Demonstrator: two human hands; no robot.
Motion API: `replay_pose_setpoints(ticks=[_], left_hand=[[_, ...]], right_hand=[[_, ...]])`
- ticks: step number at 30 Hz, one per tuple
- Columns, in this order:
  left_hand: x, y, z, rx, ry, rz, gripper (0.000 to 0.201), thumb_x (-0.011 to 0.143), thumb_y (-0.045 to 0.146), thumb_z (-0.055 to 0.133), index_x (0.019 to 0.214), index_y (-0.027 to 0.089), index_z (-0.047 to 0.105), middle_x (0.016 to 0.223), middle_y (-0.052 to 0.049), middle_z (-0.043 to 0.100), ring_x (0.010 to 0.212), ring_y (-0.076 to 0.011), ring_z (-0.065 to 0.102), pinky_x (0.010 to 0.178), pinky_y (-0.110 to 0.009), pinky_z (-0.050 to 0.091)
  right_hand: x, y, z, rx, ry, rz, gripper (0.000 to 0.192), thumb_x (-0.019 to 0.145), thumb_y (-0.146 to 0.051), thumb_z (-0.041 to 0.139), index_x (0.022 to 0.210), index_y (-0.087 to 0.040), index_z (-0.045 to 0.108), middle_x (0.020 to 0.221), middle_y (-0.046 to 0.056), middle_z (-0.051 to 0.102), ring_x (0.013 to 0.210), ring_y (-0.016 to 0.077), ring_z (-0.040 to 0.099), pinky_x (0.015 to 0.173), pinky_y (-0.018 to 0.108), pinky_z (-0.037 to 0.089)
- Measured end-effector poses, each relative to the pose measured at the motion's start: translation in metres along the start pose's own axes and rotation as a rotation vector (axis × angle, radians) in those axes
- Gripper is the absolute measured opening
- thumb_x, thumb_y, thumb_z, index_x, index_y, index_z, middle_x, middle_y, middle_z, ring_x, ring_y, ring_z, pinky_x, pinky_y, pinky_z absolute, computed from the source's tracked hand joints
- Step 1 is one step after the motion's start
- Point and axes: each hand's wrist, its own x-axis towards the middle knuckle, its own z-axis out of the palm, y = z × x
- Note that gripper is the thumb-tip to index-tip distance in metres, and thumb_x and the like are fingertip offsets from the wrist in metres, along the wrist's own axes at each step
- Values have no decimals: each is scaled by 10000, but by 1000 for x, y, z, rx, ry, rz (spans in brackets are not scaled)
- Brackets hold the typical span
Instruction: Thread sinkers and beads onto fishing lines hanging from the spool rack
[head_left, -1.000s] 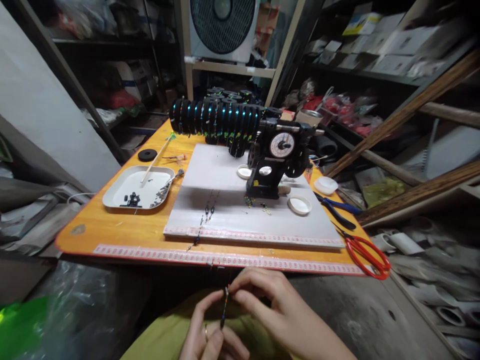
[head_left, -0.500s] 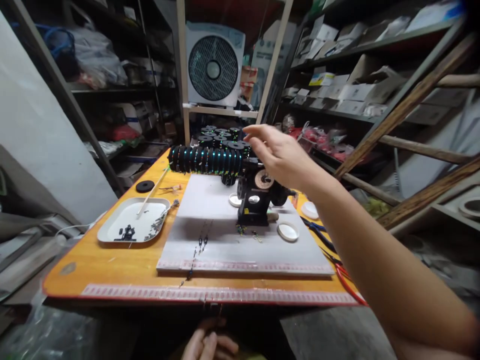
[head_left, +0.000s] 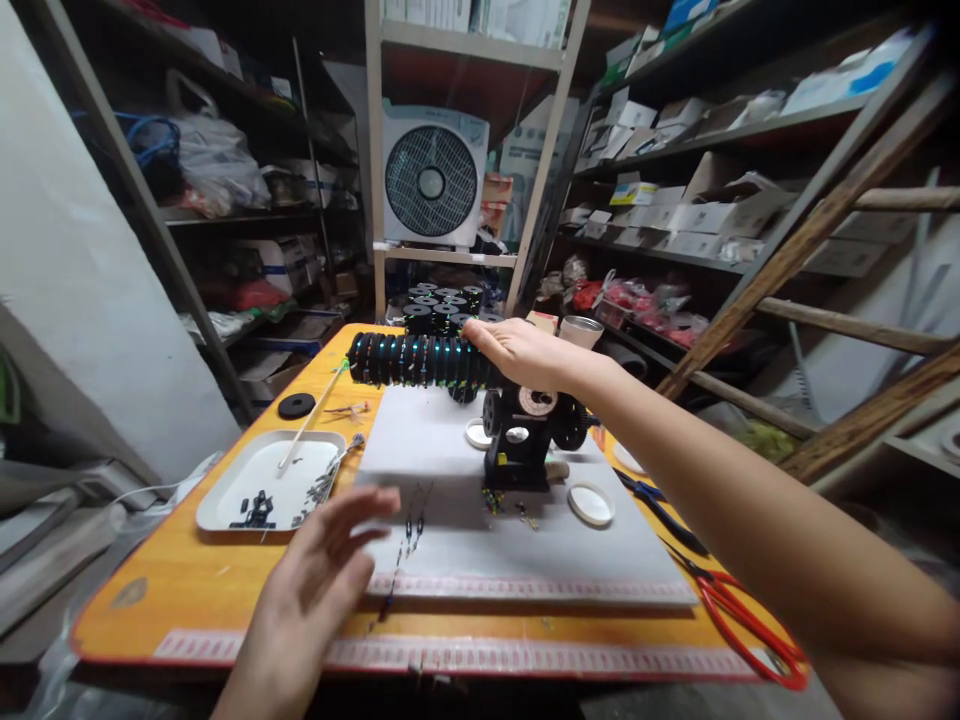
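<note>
The right hand (head_left: pixel 517 350) lays its grip, fingers curled, on the row of black spools (head_left: pixel 416 360) atop the winding machine (head_left: pixel 529 440). Nearer, the left hand (head_left: pixel 315 580) hovers open-fingered over the orange desk (head_left: pixel 187 590), beside a white tray (head_left: pixel 262 490). Cluttered shelves (head_left: pixel 675 230) surround.

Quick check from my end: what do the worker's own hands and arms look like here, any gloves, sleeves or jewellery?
Both are bare. The left hand has no glove, and no ring shows from this angle. The right hand is ungloved too, and its forearm is uncovered as far as the picture's edge: no sleeve, watch or bracelet visible.
</note>
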Motion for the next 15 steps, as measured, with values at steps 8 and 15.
replay_pose_setpoints(ticks=[8, 15], left_hand=[[103, 21, 50, -36, -372, -120, 618, 838, 401, 752, 1337, 120, 521, 1372, -233, 626, 1314, -331, 542, 1117, -470, 342], [88, 5, 61, -197, -634, -217, 475, 909, 546, 598, 1120, 127, 672, 715, -39, 703, 527, -115, 591, 582, -252, 454]], right_hand=[[-6, -20, -5, -55, 58, -11, 439, 1087, -407, 256, 1243, -181, 598, 1245, 119, 673, 1178, 258, 612, 1017, 396, 419], [9, -27, 3, 24, -16, 71, 383, 1049, -455, 437, 1064, -143, 660, 1014, 69, 707, 944, 218, 681, 888, 428, 531]])
